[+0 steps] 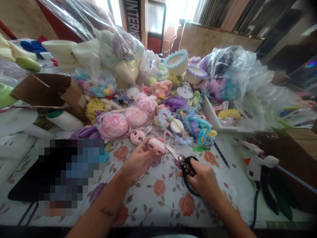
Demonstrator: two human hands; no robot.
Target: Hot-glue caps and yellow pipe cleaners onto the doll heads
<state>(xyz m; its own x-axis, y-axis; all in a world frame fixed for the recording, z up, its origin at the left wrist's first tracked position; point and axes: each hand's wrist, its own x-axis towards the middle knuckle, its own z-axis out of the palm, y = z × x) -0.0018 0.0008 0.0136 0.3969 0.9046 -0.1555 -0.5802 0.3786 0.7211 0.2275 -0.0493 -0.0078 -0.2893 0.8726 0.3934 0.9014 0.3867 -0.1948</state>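
Extending from the near edge, both forearms reach over a floral tablecloth [138,211]. The right hand [204,177] is closed around the handles of black-handled scissors [182,159], with the blades directed toward the left hand. The left hand [140,160] grips a pink doll head [158,147] between thumb and fingers, raised over the middle of the cloth, its painted eyes partly visible. The scissor tips stand at the right edge of this head; contact cannot be determined.

To the left lies a black flat object [32,178], partly obscured by pixelation. To the right, a white glue gun [255,160] lies with its nozzle toward the upper left and a pale stick protruding from its rear. A dark pen [221,154] and a small green item [201,148] are positioned between the scissors and the glue gun.

Just beyond the left hand rests a second doll head [138,136], face upward. Behind it are a multicolored yarn ball [114,125] and, further left, a white thread cone [64,119] beside an open cardboard box [74,99]. A white tray [214,120] stands right of the heaped doll parts. Farther back are a blue-trimmed cream basket [177,64], a clear plastic bag [230,69] and a dark banner [132,19] with white letters.
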